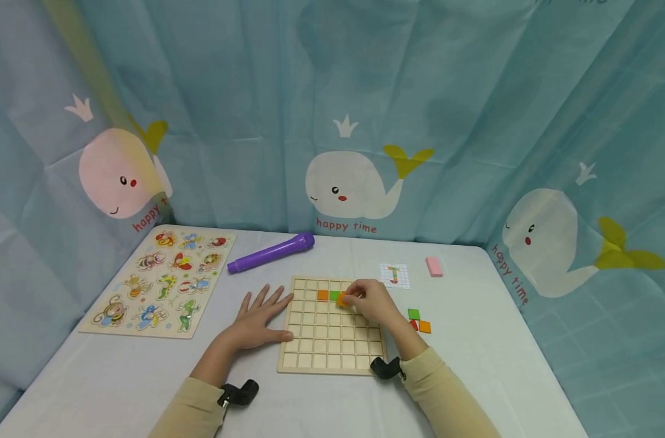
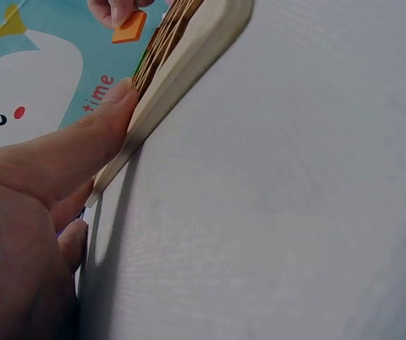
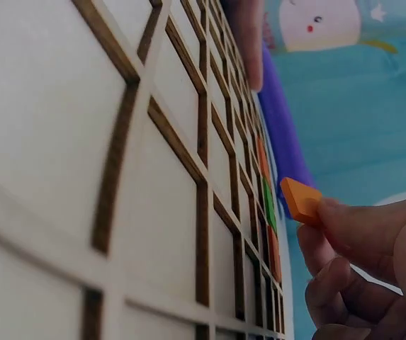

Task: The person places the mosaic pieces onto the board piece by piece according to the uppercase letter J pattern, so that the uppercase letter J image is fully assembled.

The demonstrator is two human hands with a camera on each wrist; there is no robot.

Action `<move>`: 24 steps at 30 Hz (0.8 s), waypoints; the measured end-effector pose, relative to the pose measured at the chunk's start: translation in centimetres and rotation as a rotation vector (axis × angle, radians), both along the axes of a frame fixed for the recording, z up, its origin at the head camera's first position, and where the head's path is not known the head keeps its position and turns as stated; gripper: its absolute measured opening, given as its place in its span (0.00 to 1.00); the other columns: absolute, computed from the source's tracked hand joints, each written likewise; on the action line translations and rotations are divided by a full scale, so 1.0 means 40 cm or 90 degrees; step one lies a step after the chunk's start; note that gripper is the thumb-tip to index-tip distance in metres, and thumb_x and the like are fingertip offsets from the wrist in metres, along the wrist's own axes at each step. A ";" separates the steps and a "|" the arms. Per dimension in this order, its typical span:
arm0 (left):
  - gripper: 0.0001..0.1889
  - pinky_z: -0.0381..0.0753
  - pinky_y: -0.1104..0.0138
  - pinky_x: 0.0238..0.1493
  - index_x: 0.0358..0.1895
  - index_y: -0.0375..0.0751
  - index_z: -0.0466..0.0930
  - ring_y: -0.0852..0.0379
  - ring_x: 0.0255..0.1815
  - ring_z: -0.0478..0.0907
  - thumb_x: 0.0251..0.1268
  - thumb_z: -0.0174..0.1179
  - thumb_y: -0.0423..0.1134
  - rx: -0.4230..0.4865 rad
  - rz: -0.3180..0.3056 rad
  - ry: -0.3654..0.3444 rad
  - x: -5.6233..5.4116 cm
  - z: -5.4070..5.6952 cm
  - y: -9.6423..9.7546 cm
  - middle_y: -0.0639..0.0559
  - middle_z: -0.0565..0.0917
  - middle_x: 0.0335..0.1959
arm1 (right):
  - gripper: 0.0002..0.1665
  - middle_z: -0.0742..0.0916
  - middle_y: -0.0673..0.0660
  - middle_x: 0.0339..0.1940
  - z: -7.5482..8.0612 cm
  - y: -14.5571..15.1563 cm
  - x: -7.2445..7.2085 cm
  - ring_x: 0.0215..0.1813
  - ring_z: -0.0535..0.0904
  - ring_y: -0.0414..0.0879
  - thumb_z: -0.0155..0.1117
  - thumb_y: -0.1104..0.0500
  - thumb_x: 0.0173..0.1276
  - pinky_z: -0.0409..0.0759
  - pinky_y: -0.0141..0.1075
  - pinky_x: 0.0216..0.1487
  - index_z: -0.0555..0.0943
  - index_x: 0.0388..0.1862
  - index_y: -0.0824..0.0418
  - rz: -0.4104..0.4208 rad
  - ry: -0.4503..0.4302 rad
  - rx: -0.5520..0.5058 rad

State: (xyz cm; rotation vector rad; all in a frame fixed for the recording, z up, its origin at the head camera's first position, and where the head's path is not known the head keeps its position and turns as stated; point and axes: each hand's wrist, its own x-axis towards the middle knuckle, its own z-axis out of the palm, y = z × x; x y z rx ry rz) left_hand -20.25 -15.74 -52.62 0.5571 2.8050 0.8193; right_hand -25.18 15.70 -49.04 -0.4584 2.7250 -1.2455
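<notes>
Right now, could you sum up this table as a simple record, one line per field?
Right hand: pinches an orange tile above the grid board
Left hand: fingers spread, touching the grid board's left edge
Loose pieces, right of grid board: green tile, red piece, another orange tile
Toward the back: purple stick, pattern card, pink block
Far left: bug puzzle

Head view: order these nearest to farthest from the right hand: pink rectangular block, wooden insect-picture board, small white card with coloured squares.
From the right hand:
1. Small white card with coloured squares, beyond it, slightly right.
2. Pink rectangular block, farther right.
3. Wooden insect-picture board, far left.
</notes>
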 end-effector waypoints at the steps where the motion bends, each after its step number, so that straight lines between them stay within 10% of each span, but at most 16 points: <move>1: 0.50 0.24 0.36 0.77 0.80 0.55 0.57 0.35 0.84 0.34 0.56 0.65 0.69 -0.001 0.000 0.000 0.000 0.000 0.000 0.46 0.51 0.83 | 0.04 0.86 0.47 0.29 -0.002 -0.004 0.000 0.27 0.76 0.43 0.71 0.55 0.68 0.76 0.34 0.26 0.86 0.35 0.53 0.005 0.003 0.000; 24: 0.51 0.23 0.36 0.77 0.80 0.55 0.57 0.36 0.84 0.34 0.56 0.66 0.69 -0.001 0.003 -0.005 -0.001 0.000 0.002 0.46 0.51 0.83 | 0.03 0.87 0.42 0.29 -0.027 -0.046 -0.004 0.32 0.79 0.37 0.72 0.53 0.67 0.79 0.35 0.36 0.89 0.34 0.49 0.033 0.047 0.108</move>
